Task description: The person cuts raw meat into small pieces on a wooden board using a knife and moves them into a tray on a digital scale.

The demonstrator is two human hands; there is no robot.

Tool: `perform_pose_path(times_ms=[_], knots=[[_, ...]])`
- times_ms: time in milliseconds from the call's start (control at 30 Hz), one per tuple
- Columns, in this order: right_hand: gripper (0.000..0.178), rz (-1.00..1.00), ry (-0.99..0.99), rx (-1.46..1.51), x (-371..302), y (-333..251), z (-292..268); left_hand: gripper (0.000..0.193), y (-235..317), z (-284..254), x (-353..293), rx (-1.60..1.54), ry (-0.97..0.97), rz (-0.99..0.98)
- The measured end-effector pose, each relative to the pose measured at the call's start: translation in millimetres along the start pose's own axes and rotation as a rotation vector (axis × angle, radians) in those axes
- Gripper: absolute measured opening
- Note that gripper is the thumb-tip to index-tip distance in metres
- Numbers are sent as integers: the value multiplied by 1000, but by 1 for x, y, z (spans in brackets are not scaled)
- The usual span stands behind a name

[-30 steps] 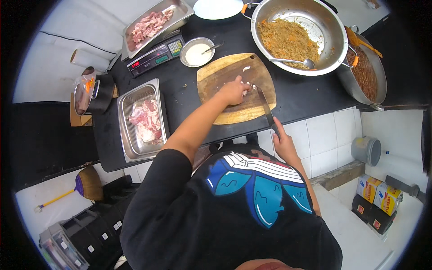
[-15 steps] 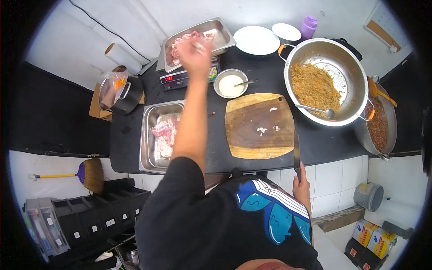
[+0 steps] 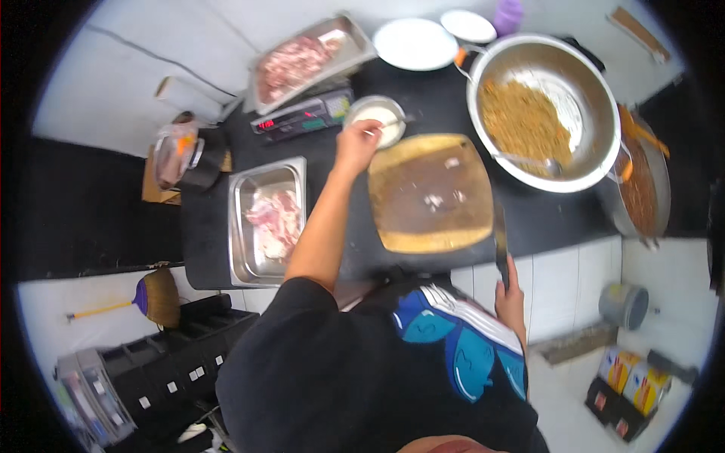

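Over the near left rim of a metal bowl of creamy white liquid is my left hand. Its fingers are smeared by motion, so whether it holds anything is unclear. By the table's front edge my right hand grips the handle of a knife, its blade pointing away from me. To the knife's left lies a wooden cutting board with a few pale scraps on it. Raw meat pieces sit in a deep metal pan left of my forearm. Cut meat fills much of a metal tray.
The tray rests on a digital scale. At the right stand a large basin of shredded orange-brown food with a spoon, and a pot of reddish-brown food. White plates and a purple bottle are at the back; a dark pot stands left.
My left hand has moved from above the meat tray toward me and right, to the bowl of white liquid. My right hand still holds the knife. The whole view has shifted slightly.
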State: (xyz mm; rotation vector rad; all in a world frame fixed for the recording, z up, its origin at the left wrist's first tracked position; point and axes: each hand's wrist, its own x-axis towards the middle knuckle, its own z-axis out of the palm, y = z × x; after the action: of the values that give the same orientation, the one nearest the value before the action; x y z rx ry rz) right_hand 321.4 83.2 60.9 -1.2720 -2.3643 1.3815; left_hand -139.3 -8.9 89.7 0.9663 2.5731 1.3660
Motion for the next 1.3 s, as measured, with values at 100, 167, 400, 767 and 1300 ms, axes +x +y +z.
perform_pose_path(times_ms=[100, 167, 400, 767, 1300], knots=[[63, 170, -100, -26, 6, -28, -12, 48, 3, 70, -62, 132, -510, 38], [63, -68, 27, -8, 7, -10, -9, 56, 15, 106, -72, 183, -595, 103], [64, 5, -24, 15, 4, -11, -8, 24, 35, 177, -87, 256, -645, 323], [64, -26, -20, 20, 2, 9, -9, 13, 11, 119, -110, 165, -490, 271], [64, 12, -20, -65, -17, -12, -19, 12, 96, -133, 127, -367, 914, 583]])
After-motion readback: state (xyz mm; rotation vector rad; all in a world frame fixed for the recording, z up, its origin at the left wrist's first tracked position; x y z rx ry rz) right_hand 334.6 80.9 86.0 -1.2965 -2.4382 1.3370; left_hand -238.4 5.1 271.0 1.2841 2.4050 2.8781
